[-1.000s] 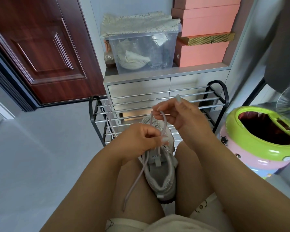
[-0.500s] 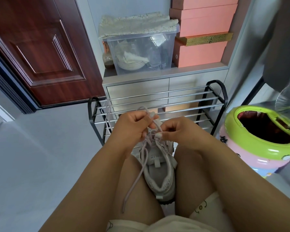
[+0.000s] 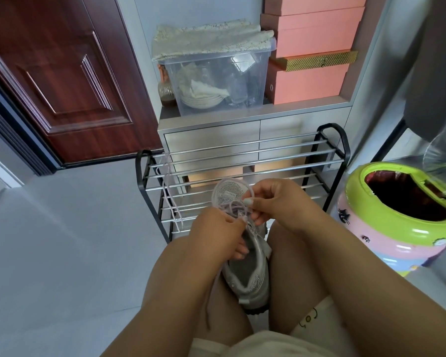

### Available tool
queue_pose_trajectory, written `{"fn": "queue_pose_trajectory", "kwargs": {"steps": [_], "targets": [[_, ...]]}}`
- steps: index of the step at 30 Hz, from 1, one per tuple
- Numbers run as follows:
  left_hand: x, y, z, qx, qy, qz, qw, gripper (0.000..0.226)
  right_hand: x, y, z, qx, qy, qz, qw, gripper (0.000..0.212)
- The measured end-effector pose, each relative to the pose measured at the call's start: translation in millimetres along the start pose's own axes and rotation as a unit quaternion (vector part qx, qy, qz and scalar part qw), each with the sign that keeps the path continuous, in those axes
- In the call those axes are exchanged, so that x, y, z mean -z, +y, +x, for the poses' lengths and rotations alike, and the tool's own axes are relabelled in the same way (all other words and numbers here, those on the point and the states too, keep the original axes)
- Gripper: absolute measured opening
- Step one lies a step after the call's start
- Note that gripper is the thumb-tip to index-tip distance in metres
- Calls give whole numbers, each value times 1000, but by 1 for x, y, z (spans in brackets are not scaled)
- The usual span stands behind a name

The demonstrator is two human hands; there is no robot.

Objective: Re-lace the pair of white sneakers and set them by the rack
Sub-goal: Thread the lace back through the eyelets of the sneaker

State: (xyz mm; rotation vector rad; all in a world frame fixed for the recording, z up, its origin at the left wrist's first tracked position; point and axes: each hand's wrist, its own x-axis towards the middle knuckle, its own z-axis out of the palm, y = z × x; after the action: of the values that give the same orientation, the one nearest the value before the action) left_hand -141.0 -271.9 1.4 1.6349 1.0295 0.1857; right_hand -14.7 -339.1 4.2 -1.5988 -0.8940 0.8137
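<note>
My right hand (image 3: 281, 202) pinches the lace (image 3: 238, 206) above the sneaker (image 3: 245, 258) wedged between my knees; my left hand (image 3: 216, 235) grips the tongue area. I'm mid-lacing; next comes threading the following eyelet

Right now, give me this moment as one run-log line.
stage: lacing | sneaker: between knees | left hand: on lace | right hand: pinching lace | rack: spare lace draped

Both arms are bare, with no sleeves. The left hand (image 3: 216, 233) and right hand (image 3: 276, 202) have pale polished nails. Cream shorts (image 3: 312, 320) carry a small dark doodle print near the right hem.
</note>
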Motion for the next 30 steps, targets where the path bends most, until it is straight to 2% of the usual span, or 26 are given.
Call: {"fn": "queue_pose_trajectory", "kwargs": {"steps": [2, 6, 12, 17, 24, 30], "targets": [[-3, -3, 3, 7, 16, -27, 999, 29, -1, 0, 0, 4, 9, 7, 1000, 11], [-6, -8, 6, 15, 31, -61, 998, 26, 0, 2, 0, 1, 14, 1, 1000, 14], [-7, -8, -1, 19, 25, -119, 992, 31, 0, 5, 2, -6, 23, -91, 996, 25], [-4, -2, -9, 31, -4, -170, 985, 21, -3, 6, 1, -11, 8, -164, 986, 27], [-3, 1, -12, 33, -11, -182, 983, 20, -4, 8, 3, 3, 16, -275, 961, 31], [-4, 0, -11, 41, -15, -155, 987, 21, -5, 10, 6, 18, 29, -275, 961, 35]]}}
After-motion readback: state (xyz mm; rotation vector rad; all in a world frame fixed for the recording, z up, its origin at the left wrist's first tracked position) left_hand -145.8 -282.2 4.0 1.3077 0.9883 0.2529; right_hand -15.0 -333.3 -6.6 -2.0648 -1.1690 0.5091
